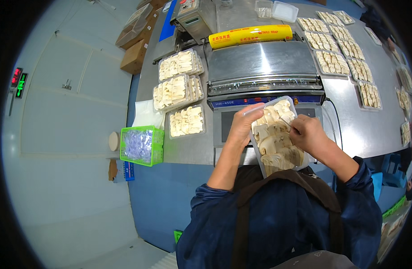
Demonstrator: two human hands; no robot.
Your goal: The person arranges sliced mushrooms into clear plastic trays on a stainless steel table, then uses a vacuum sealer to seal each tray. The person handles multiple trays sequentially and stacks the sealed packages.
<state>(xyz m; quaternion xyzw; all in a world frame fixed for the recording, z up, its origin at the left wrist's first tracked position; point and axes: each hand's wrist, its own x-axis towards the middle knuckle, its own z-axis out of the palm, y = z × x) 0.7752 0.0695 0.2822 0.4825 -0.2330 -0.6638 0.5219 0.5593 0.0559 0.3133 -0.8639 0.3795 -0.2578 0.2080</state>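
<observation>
My left hand (243,123) grips the upper left edge of a clear plastic tray of sliced mushrooms (276,144), which is held tilted close in front of my body. The fingers of my right hand (305,131) are closed on a thin tool (286,121), perhaps tweezers, whose tip is at the mushroom slices near the tray's upper right. Beyond the tray stands a film wrapping machine (263,64) with a yellow roll of cling film (251,35) across its back.
Stacked mushroom trays (172,92) stand left of the machine, with a green basket of small packets (157,144) at the table's left edge. More filled trays (332,63) lie in rows at right. A black cable (337,114) bends over the steel table (357,131). Part of another person shows at far right.
</observation>
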